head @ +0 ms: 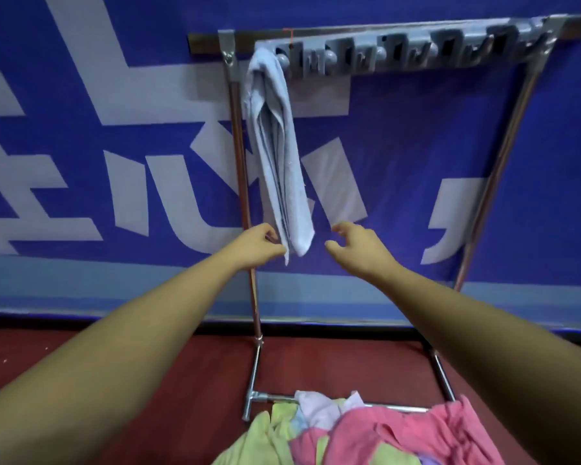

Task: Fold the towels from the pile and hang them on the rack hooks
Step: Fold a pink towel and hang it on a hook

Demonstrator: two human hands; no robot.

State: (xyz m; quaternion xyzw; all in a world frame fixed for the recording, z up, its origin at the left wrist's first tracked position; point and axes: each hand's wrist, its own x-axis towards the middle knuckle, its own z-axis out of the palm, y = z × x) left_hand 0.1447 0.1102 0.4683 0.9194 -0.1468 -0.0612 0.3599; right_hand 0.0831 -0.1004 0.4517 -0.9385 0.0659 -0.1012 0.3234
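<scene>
On the leftmost hook of the rack (503, 169), the light blue towel (275, 146) gets a finishing tug.
Big blue banner (81, 162) fills the far wall. The steel rack stands in front of it, its grey hook bar (416, 52) running off right, and the other hooks look bare. Near us, low in view, the pile (349, 431) of pink, green and white towels waits. The towel hangs long and folded. Left hand (255, 246) pinches its lower edge; right hand (359, 246) hovers just right of it, fingers loosely curled, holding nothing. Hanging looks all but done. Next up: let go, reach down to the near pile and lift a single towel clear.
</scene>
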